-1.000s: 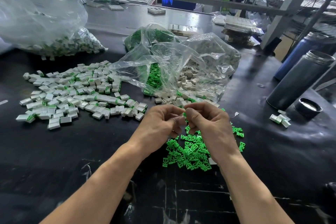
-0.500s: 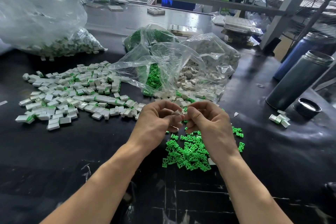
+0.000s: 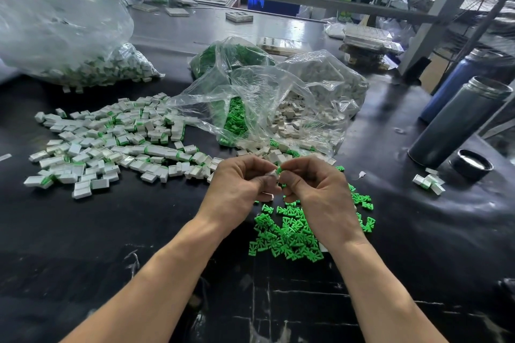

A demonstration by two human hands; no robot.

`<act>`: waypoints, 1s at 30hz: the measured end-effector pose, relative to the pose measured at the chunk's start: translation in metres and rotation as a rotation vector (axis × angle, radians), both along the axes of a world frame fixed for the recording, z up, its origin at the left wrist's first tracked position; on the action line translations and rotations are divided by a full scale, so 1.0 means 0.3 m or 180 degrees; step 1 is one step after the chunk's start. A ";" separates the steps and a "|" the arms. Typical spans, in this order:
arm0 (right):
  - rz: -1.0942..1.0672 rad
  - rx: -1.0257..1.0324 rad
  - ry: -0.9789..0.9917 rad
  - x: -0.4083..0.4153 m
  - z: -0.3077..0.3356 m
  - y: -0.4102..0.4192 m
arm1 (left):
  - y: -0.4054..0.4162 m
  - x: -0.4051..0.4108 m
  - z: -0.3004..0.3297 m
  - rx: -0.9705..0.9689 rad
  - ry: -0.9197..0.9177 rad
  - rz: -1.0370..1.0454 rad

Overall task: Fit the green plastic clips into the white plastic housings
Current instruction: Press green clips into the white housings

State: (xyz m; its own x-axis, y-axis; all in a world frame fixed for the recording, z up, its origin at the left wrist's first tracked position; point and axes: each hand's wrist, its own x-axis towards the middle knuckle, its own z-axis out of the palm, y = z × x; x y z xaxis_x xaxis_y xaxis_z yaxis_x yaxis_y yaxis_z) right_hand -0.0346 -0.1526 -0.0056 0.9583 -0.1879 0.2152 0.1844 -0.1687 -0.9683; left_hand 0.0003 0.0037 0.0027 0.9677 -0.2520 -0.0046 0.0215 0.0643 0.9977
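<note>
Left hand [image 3: 239, 185] pinches housing [image 3: 271, 173] | right hand [image 3: 315, 189] pinches clip [image 3: 279, 169]

both forearms totally bare, no sleeves, gloves, watch or rings on left hand [image 3: 242, 186] or right hand [image 3: 317, 192]

Green clip [image 3: 279, 169] at white housing [image 3: 271, 173], btwn fingertips
</note>
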 end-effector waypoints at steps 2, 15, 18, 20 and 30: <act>0.0001 -0.0116 -0.0003 0.000 -0.005 0.003 | 0.001 -0.002 -0.002 0.0033 -0.0018 -0.0011; 0.0061 0.0313 0.0243 0.003 -0.005 -0.004 | 0.006 -0.006 -0.004 0.0292 -0.0208 -0.0072; -0.0002 0.0257 0.0254 0.001 -0.001 0.002 | 0.000 -0.010 -0.002 0.0288 -0.0207 -0.0026; -0.0028 0.0118 0.0248 0.000 0.001 0.008 | -0.003 -0.012 -0.003 0.0350 -0.0075 0.0043; -0.0216 -0.0434 0.0315 -0.005 -0.006 0.010 | 0.007 0.000 -0.026 0.0748 -0.0177 0.0014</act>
